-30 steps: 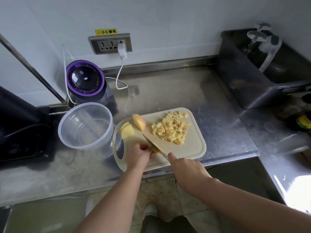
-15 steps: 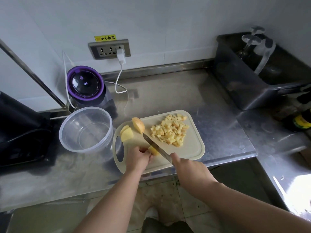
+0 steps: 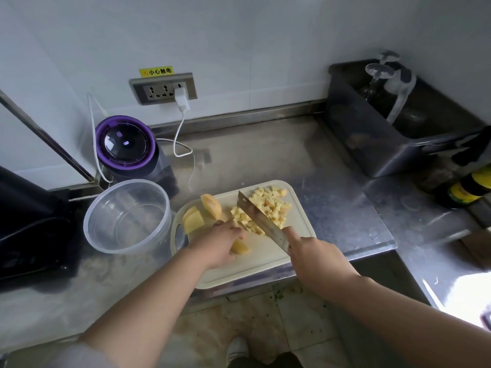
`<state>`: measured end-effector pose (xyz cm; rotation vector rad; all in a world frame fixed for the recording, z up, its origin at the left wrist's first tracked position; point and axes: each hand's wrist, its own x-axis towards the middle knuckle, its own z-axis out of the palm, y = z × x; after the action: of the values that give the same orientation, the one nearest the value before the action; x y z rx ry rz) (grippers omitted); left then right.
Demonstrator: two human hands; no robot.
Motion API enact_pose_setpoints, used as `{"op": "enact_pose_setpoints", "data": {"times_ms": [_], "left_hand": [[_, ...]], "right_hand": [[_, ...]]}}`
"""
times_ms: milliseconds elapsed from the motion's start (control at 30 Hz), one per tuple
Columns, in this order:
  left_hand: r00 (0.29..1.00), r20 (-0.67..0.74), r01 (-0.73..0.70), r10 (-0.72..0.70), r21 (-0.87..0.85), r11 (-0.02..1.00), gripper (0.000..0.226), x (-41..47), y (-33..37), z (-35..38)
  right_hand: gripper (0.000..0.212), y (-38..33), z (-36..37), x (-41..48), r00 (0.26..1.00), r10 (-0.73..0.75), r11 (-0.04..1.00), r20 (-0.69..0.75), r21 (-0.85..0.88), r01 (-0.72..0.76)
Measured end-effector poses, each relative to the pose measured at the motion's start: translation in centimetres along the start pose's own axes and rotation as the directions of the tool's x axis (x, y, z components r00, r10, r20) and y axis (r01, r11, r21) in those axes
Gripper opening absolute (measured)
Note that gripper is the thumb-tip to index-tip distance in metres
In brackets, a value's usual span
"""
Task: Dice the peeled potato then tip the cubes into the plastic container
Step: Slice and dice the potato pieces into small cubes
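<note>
A cream cutting board lies at the counter's front edge. A pile of potato cubes covers its far right part. Two larger potato pieces sit at its far left. My left hand holds a potato piece down on the board. My right hand grips a cleaver, its blade tilted and lying across the near side of the cube pile. The clear plastic container stands empty just left of the board.
A purple-lidded appliance with a white cable stands behind the container. A black bin is at the left. A dark tub with glassware sits at the back right, bottles beside it. The counter edge runs under the board.
The cleaver has swung up and away from the held piece to the cube pile. My left hand stays on the potato piece; the view has shifted slightly.
</note>
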<state>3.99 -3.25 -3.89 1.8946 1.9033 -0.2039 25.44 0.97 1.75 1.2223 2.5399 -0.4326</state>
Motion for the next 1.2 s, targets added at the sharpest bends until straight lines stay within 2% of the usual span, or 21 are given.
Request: {"op": "enact_pose_setpoints", "data": {"times_ms": [100, 267, 367, 467, 733, 833, 933, 1000, 1200], "left_hand": [[0.998, 0.064, -0.031, 0.025, 0.100, 0.995, 0.039, 1.2, 0.0, -0.1], [0.996, 0.071, 0.047, -0.049, 0.042, 0.998, 0.029, 1.3, 0.1, 0.0], [0.987, 0.080, 0.150, -0.140, -0.152, 0.977, 0.023, 0.2, 0.1, 0.7], [0.975, 0.082, 0.223, -0.207, -0.346, 0.911, 0.028, -0.6, -0.3, 1.1], [0.939, 0.029, 0.304, -0.342, -0.532, 0.790, 0.060, -1.2, -2.2, 1.7], [0.937, -0.051, 0.274, -0.346, -0.508, 0.817, 0.058, -1.8, -2.2, 1.7], [0.942, -0.191, 0.208, -0.278, -0.318, 0.925, 0.048, -2.5, -1.1, 1.9], [0.939, -0.217, 0.210, -0.265, -0.245, 0.946, 0.045, -2.6, -0.7, 2.4], [0.888, -0.243, 0.305, -0.390, -0.323, 0.896, 0.032, -1.9, 0.0, 2.9]], "right_hand": [[0.047, 0.3, 0.3, -0.1, 1.000, 0.015, 1.000, 0.016, 0.017, -0.015], [0.044, 0.6, 0.9, -0.1, 0.999, 0.017, 0.999, 0.039, 0.044, -0.018], [0.043, 0.6, 1.1, 0.2, 0.999, 0.025, 0.999, 0.046, 0.043, -0.027], [0.045, 0.4, 1.4, 0.4, 0.999, 0.016, 1.000, 0.041, 0.026, -0.018], [0.043, -0.2, 1.7, 0.7, 0.998, -0.017, 1.000, 0.058, -0.011, 0.018], [0.046, -0.2, 1.7, 0.7, 0.998, -0.026, 0.999, 0.063, -0.040, 0.028], [0.050, 0.0, 1.7, 0.7, 0.997, -0.026, 0.998, 0.066, -0.053, 0.030], [0.051, 0.1, 1.7, 0.6, 0.997, -0.032, 0.997, 0.072, -0.061, 0.036], [0.049, 0.4, 1.4, 0.1, 0.997, -0.015, 0.999, 0.078, -0.042, 0.018]]}}
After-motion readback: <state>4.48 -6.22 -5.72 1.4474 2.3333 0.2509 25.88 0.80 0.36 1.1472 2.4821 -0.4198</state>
